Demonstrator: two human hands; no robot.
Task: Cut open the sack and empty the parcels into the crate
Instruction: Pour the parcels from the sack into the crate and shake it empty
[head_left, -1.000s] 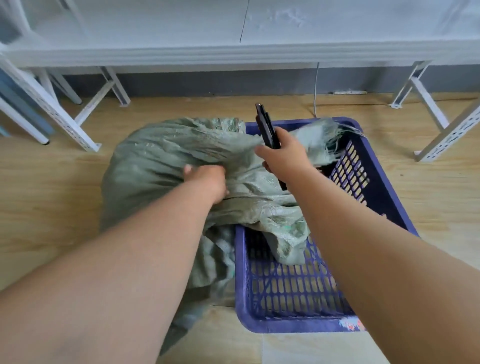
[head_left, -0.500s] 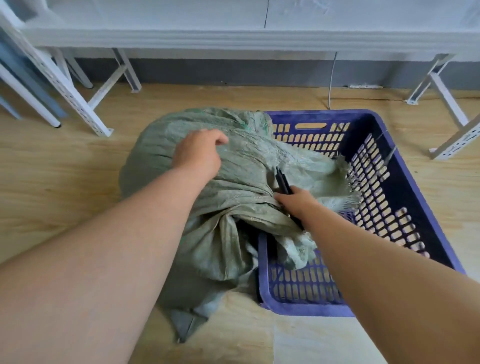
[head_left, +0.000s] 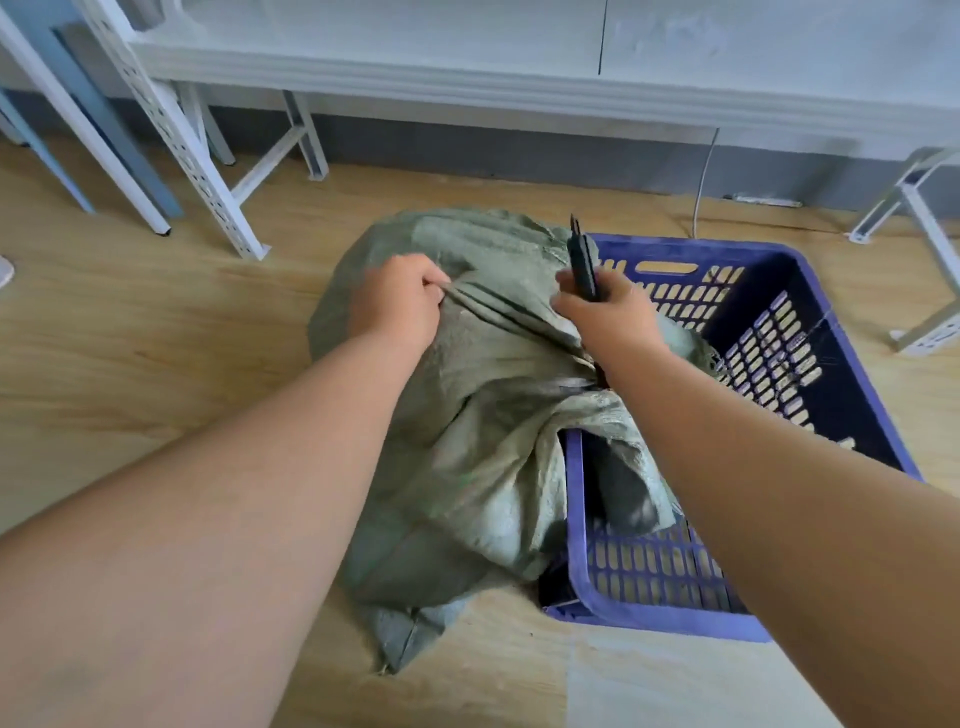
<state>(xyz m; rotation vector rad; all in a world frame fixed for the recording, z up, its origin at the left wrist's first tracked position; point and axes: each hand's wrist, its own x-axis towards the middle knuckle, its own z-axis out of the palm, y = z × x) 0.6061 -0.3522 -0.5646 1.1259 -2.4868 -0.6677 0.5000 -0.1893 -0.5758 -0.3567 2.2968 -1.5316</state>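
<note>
A grey-green woven sack (head_left: 467, 441) lies on the wooden floor, draped over the left rim of a blue slotted plastic crate (head_left: 779, 364). My left hand (head_left: 397, 306) pinches a fold of the sack's fabric near its top. My right hand (head_left: 608, 317) grips a black cutter (head_left: 582, 260), which points up and away above the sack. Part of the sack hangs inside the crate. No parcels are visible; the sack hides its contents.
White metal shelf legs (head_left: 208, 171) stand at the back left, another white frame (head_left: 924, 244) at the right. A white bench or shelf runs along the back wall, with a thin cable (head_left: 704, 182) hanging down. Bare wooden floor (head_left: 130, 338) lies left of the sack.
My right hand has lifted the cutter from low on the sack at the crate's edge up to the sack's top. My left hand now pinches a fold of fabric.
</note>
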